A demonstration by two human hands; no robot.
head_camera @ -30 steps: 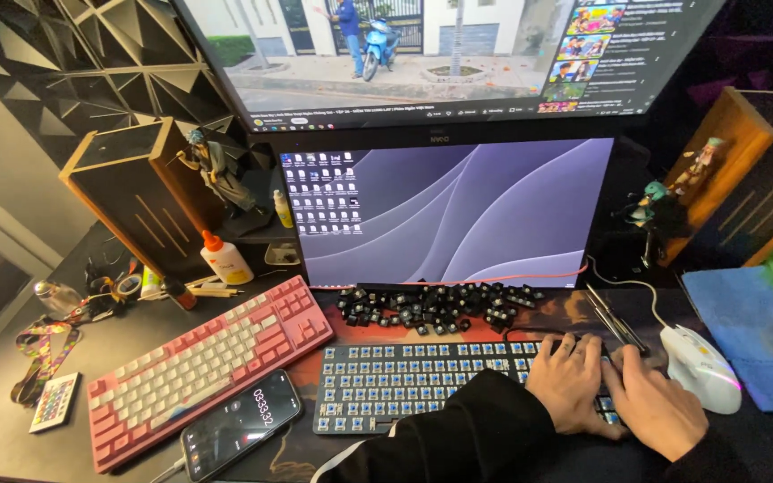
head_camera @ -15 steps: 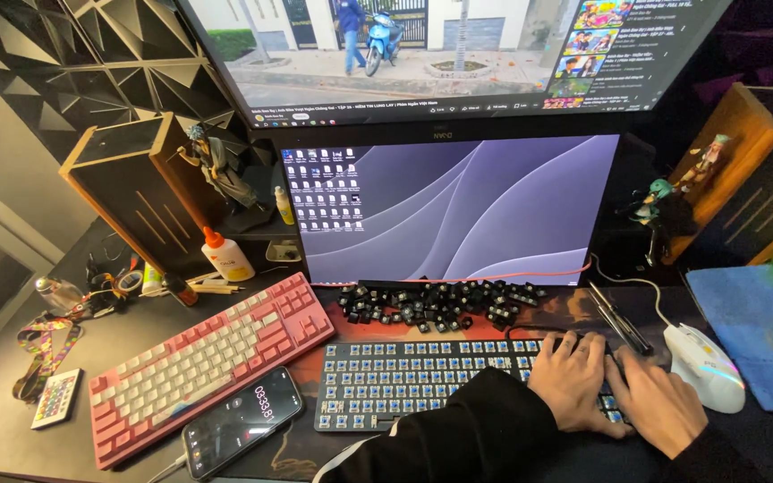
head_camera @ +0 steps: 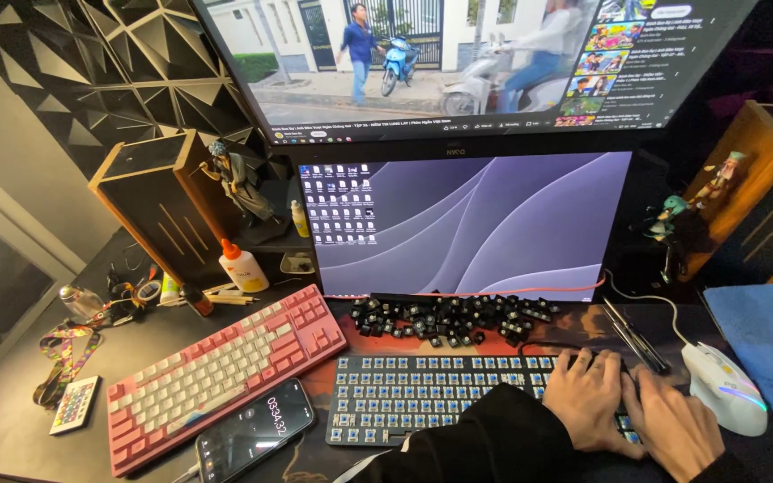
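- I see both hands on the right end of the stripped keyboard (head_camera: 440,398), long axis left to right, near the counter (head_camera: 11,447) edge.
- Left hand (head_camera: 588,402) fingers curled down on switches; right hand (head_camera: 673,429) alongside, grip unclear.
- Loose black keycaps (head_camera: 449,317) lie just beyond; mouse (head_camera: 725,385) right.

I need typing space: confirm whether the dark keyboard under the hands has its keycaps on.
No: the dark keyboard shows bare blue switches, and the loose black keycaps lie heaped behind it by the monitor.
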